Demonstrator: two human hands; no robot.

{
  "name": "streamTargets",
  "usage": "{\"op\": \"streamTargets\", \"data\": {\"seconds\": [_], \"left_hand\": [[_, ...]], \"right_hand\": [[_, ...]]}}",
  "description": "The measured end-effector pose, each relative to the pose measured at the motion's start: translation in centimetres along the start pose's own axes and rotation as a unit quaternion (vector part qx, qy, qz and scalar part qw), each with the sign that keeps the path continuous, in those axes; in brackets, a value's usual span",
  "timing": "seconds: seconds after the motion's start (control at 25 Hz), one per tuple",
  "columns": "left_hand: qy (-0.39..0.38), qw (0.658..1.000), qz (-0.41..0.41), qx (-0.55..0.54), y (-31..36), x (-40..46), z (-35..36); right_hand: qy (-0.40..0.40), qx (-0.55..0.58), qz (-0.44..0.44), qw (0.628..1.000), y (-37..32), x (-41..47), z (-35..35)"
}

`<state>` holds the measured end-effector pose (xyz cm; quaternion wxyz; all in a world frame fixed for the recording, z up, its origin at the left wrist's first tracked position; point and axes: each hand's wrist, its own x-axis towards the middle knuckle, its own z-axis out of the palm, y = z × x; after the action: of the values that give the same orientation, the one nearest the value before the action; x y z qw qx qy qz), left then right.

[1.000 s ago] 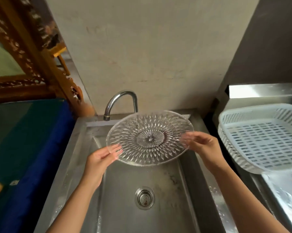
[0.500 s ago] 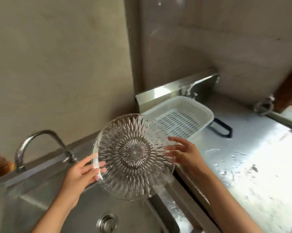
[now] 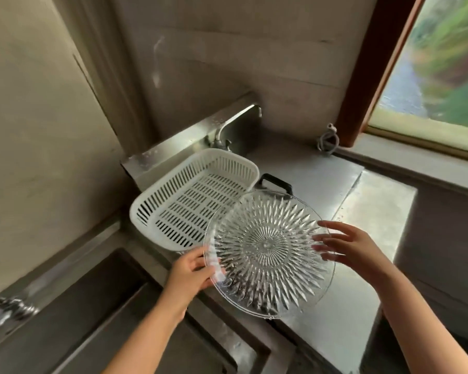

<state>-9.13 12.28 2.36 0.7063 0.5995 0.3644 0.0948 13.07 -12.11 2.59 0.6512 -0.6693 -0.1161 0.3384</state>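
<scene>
A round clear glass plate [image 3: 268,252] with a cut starburst pattern hangs tilted in the air above the steel counter [image 3: 362,306], just right of the sink. My left hand [image 3: 189,273] grips the plate's left rim, thumb on the front and fingers behind the glass. My right hand [image 3: 357,252] lies against the right rim with its fingers spread and straight, their tips showing through the glass. The plate's far edge overlaps the near right corner of a white slotted plastic basket [image 3: 184,195].
The basket sits at the back of the counter against the steel backsplash. A black handle [image 3: 276,182] shows behind the plate. The sink basin [image 3: 92,306] lies lower left with a tap [image 3: 14,309] at its edge. A window [image 3: 443,63] and sill are at the right.
The view has swung right from the sink to the counter. Both hands have carried the plate rightward, from over the basin to over the counter beside the basket.
</scene>
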Motion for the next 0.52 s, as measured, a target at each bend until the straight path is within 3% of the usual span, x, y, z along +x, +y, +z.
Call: {"op": "streamTargets", "data": {"seconds": [0.24,0.52], "left_hand": [[-0.023,0.995,-0.090,0.034,-3.2,2.7,3.4],[0.001,0.991,-0.127,0.048,-4.3,5.2,3.2]], "right_hand": [[0.041,0.017,0.078,0.996,5.1,0.7,-3.0],[0.049,0.026,0.114,0.992,7.0,2.6,-2.7]]}}
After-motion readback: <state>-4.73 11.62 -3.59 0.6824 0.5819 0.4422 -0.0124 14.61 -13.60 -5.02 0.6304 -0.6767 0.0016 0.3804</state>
